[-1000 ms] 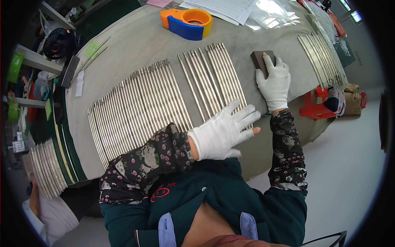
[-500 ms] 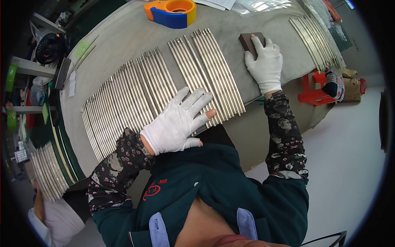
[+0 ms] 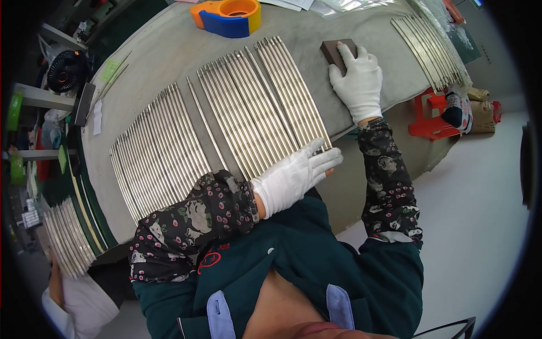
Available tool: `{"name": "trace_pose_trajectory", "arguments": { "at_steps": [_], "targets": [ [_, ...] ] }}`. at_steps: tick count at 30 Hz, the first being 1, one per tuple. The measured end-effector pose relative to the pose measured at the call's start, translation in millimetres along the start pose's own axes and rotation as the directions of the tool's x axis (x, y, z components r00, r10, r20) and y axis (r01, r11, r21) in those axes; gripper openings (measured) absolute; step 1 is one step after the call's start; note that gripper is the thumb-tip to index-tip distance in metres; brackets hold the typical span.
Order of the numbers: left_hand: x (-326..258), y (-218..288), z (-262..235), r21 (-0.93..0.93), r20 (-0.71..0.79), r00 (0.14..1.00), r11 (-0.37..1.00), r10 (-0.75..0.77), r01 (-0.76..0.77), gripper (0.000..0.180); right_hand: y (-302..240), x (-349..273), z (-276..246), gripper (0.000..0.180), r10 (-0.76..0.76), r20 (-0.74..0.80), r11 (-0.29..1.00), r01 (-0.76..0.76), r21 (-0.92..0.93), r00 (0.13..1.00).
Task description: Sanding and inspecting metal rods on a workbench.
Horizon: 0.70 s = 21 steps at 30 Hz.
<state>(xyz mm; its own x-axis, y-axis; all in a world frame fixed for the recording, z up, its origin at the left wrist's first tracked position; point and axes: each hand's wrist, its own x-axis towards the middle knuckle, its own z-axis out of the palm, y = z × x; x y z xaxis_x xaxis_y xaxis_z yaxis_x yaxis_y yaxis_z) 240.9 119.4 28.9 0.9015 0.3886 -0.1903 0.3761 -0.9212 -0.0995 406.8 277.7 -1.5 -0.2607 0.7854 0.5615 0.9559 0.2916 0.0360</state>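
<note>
Slim silvery metal rods (image 3: 245, 107) lie side by side in groups on the grey-covered table. My left hand (image 3: 293, 176), in a white glove with bare fingertips, is open, its fingers stretched to the right. It lies at the near ends of the right-hand rods, close to the table's front edge. My right hand (image 3: 359, 85), gloved the same way, grips a dark brown rectangular block (image 3: 332, 55) on the table to the right of the rods. Between the larger groups, a single rod (image 3: 206, 121) lies apart. My left hand and sleeve hide some near rod ends.
An orange and blue tape dispenser (image 3: 228, 25) stands at the back, near clear plastic bags (image 3: 350, 8). More rods (image 3: 426, 51) lie at the far right above a red stool (image 3: 427, 121). At the left are a black fan (image 3: 66, 70) and another person's sleeve (image 3: 87, 302) beside a rod bundle (image 3: 69, 237).
My left hand has moved right and nearer along the rods. Several middle rods have shifted right into a closer group, leaving a gap around one rod. My right hand stays on the block.
</note>
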Motion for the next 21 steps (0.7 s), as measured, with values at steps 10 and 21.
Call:
{"name": "trace_pose_trajectory", "arguments": {
  "at_steps": [10,21],
  "targets": [
    [-1,1,1,-0.206,-0.139,0.987,0.977,-0.083,0.053,0.078,1,2,1,0.047,-0.005,0.009,1.0,0.005,0.008,1.0],
    [-64,-28,16,-0.48,-0.252,0.918,0.863,-0.307,0.156,0.083,7,0,-2,0.047,-0.016,0.034,1.0,0.015,0.026,0.999]
  ]
}}
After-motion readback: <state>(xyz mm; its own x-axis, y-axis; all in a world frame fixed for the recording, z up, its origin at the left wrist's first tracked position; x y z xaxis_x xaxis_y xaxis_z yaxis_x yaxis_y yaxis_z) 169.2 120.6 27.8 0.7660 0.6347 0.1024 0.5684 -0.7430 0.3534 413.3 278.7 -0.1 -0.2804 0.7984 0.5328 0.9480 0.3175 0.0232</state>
